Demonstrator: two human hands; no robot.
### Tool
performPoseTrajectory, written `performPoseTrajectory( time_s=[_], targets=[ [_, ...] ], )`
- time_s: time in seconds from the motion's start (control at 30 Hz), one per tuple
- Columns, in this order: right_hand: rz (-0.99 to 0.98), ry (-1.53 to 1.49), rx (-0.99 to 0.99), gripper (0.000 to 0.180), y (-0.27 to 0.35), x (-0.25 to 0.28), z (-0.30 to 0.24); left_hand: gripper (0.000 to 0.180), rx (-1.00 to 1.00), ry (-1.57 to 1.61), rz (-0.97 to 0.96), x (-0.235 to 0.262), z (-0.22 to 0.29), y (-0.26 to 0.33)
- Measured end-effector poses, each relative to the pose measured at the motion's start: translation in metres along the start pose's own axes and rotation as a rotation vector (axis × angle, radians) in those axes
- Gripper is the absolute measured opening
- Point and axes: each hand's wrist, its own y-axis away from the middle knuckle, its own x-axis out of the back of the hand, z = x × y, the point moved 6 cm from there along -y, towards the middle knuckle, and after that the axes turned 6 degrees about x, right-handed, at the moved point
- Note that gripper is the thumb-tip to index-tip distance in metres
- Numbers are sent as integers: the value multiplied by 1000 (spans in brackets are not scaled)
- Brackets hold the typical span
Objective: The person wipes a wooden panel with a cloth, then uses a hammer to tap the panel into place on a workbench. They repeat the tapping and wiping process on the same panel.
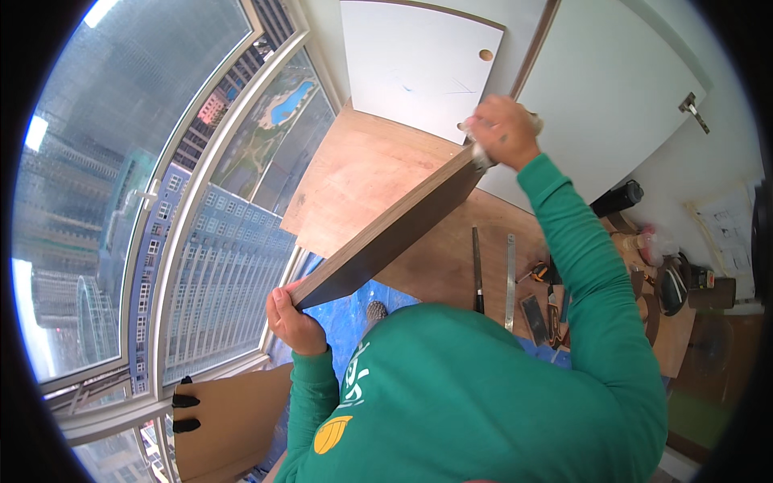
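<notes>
A long board [403, 221] with a wood-grain edge and a dark brown face is tilted on its edge in front of me, running from lower left to upper right. My left hand [296, 322] grips its near left end, thumb on the edge. At the far right end my right hand [503, 133] is closed around a crumpled whitish cloth [481, 155], pressed to the board's edge. That hand is slightly blurred, and most of the cloth is hidden under the fingers. Beneath the board lies a plywood sheet [362, 173].
White panels [419, 60] lean at the back. On the right lie a file [477, 266], a steel ruler [510, 282], a sanding block [533, 318] and several hand tools. Windows [233, 241] line the left; a cardboard sheet [225, 419] stands lower left. Blue plastic sheeting [342, 326] covers the floor.
</notes>
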Motion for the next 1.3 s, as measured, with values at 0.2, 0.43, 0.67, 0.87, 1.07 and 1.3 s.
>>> performPoseTrajectory(
  time_s=[0.2,0.43,0.67,0.87,1.07,1.3],
  targets=[
    [40,-370,-491,25,26,-12,70,49,-63,1,56,1,-12,-3],
    [142,-415,-426,22,27,-8,60,55,-167,-51,96,2,-26,-3],
    [137,-100,52,17,12,24,10,55,-124,42,123,2,-31,-10],
    [-235,-33,306,18,11,23,-23,55,-105,-2,143,0,-28,-15],
    [-343,21,236,27,9,34,14,55,-105,-10,173,-1,-29,-31],
    [-329,47,229,31,5,36,41,52,-197,-140,209,-5,-20,-56]
  ],
)
